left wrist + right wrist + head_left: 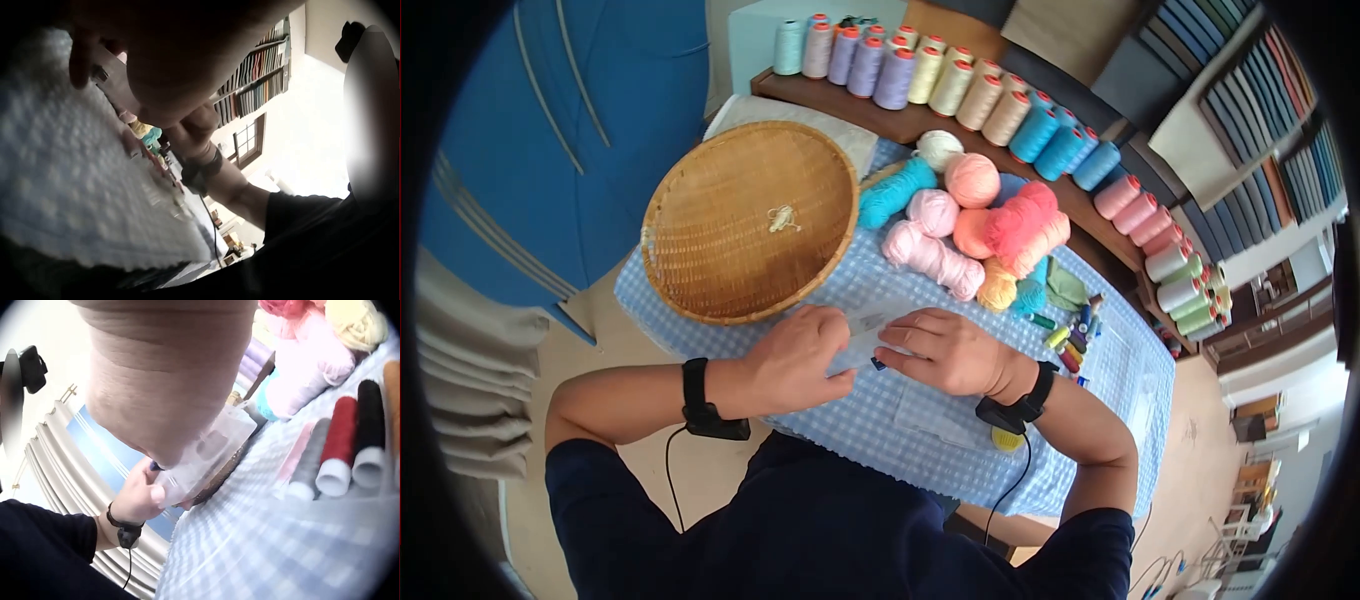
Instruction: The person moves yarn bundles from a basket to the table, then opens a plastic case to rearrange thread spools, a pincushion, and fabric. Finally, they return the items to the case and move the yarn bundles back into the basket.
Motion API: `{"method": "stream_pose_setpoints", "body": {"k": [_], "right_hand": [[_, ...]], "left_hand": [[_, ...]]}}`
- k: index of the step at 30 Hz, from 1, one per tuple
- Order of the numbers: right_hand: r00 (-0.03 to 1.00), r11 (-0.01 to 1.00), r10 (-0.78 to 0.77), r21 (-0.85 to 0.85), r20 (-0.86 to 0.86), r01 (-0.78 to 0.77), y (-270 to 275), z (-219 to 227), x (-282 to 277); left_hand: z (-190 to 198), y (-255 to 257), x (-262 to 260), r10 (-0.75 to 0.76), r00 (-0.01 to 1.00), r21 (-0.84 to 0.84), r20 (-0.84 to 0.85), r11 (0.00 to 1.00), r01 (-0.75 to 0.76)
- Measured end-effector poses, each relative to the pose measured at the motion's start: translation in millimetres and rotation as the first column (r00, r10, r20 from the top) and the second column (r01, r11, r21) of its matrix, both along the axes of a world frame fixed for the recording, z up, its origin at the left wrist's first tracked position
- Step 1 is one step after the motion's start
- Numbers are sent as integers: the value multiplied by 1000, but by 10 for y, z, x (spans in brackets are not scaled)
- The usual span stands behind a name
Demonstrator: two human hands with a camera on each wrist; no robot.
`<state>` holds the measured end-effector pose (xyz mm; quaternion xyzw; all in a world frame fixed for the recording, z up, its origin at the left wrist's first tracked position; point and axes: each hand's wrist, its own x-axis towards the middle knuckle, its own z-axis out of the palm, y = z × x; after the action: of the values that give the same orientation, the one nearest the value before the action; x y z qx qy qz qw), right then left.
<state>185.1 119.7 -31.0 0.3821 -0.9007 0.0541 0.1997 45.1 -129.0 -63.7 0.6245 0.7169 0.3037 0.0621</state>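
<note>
Over the near part of the table, a translucent plastic box (234, 428) is held tilted between both hands. My left hand (795, 360) grips one end of it, thumb toward me. From the other side, my right hand (945, 350) holds the box with bent fingers. A small dark blue thing (878, 364) shows right by the right thumb tip; its kind is too small to make out. In the right wrist view the right palm and wrist hide much of the grip, while the left hand (140, 494) appears beyond the box.
A round woven basket (750, 220) with a pale thread scrap (782, 218) stands at the left. Yarn balls (973, 180) crowd the back, and small thread spools (340, 444) lie at the right. Thread cones (895, 80) line a shelf behind the blue checked tablecloth (850, 430).
</note>
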Motion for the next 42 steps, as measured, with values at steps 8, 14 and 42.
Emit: {"method": "stream_pose_setpoints", "body": {"k": [8,14,42], "right_hand": [[951,993,-35,97,-307,68,191,239,691],[940,969,-78,196,-331,149,306,224,1250],[819,820,-565,-44,102,571,-213,-436,1748]], "left_hand": [[287,429,184,-253,845,6,472,959,284],[284,880,377,-425,786,-5,450,879,478],[-139,759,675,-544,829,43,-129,832,553]]}}
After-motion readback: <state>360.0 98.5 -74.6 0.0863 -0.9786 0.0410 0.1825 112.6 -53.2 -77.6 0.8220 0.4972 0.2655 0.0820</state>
